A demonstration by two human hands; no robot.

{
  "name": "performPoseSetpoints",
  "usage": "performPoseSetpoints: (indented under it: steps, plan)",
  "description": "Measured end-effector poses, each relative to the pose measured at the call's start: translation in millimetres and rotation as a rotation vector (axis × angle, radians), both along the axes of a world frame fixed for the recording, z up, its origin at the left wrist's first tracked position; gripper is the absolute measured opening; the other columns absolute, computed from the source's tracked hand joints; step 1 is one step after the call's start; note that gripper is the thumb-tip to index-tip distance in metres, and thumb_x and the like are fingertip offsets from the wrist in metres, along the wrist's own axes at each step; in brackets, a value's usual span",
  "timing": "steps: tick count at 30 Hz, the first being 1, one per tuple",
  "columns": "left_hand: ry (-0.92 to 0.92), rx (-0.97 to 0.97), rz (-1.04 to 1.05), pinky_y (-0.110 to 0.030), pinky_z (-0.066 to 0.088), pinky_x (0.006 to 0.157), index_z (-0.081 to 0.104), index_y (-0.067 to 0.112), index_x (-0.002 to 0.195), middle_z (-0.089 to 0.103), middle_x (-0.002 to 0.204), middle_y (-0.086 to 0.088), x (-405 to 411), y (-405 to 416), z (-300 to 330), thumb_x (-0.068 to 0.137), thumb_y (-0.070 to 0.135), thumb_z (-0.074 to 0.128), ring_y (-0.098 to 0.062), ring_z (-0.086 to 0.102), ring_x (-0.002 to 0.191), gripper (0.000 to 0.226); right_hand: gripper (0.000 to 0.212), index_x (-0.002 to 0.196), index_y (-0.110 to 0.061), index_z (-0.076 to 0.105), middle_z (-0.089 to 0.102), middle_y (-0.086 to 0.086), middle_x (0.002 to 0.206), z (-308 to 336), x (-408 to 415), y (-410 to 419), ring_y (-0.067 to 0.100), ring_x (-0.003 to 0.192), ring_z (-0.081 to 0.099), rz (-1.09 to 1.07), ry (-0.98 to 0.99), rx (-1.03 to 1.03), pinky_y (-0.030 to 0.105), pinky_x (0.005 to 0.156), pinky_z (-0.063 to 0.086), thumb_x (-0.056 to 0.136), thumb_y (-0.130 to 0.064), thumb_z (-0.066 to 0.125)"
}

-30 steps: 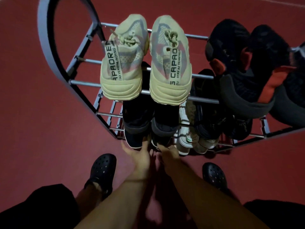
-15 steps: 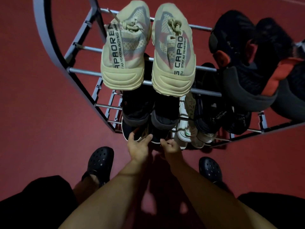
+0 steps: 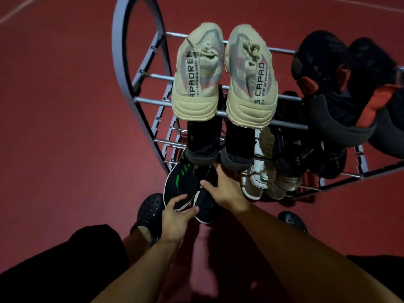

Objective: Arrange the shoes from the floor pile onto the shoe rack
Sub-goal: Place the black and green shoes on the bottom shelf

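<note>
My left hand (image 3: 175, 219) curls its grip round the heel of a black sneaker with green stripes (image 3: 181, 182), low at the shoe rack (image 3: 150, 101) front corner. My right hand (image 3: 225, 191) lies on its mate (image 3: 205, 206), fingertips hidden under the shoes above; grip unclear. Top tier: two beige sneakers (image 3: 225, 77), two black-and-red ones (image 3: 341, 92), the rightmost cut off. Lower tiers too dark to count.
</note>
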State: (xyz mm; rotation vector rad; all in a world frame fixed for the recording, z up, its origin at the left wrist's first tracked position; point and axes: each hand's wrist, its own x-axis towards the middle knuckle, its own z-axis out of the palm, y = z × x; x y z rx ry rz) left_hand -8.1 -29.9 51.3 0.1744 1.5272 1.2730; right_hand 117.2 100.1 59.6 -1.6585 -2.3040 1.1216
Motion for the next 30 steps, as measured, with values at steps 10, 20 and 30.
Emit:
performPoseSetpoints:
  steps: [10, 20, 30]
  plan:
    - [0.054, -0.047, -0.033, -0.032, 0.063, 0.078, 0.062, 0.009, 0.118, 0.077, 0.086, -0.02, -8, 1, -17, 0.075, -0.012, 0.079, -0.032, 0.076, 0.083, 0.051, 0.083, 0.152, -0.022, 0.017, 0.028, 0.022, 0.154, -20, -34, 24, 0.043, 0.14, 0.029, 0.094, -0.39, 0.021, 0.053, 0.113, 0.03, 0.089, -0.07, 0.04]
    - [0.057, -0.066, -0.082, -0.045, 0.06, 0.087, 0.063, 0.012, 0.118, 0.078, 0.085, -0.018, -12, -2, -23, 0.074, -0.011, 0.08, -0.033, 0.076, 0.083, 0.052, 0.055, 0.133, -0.025, 0.054, 0.056, 0.009, 0.136, -26, -41, 37, 0.033, 0.123, 0.052, 0.067, -0.151, -0.121, 0.042, 0.104, 0.043, 0.086, -0.053, 0.063]
    - [0.109, -0.012, -0.177, -0.04, 0.06, 0.088, 0.07, 0.016, 0.113, 0.078, 0.102, -0.008, -59, -7, 3, 0.076, 0.001, 0.085, -0.028, 0.075, 0.097, 0.042, 0.042, 0.11, -0.022, 0.067, 0.07, -0.006, 0.108, 8, -32, 22, 0.017, 0.101, 0.064, 0.037, 0.006, -0.17, 0.037, 0.093, 0.049, 0.086, -0.056, 0.06]
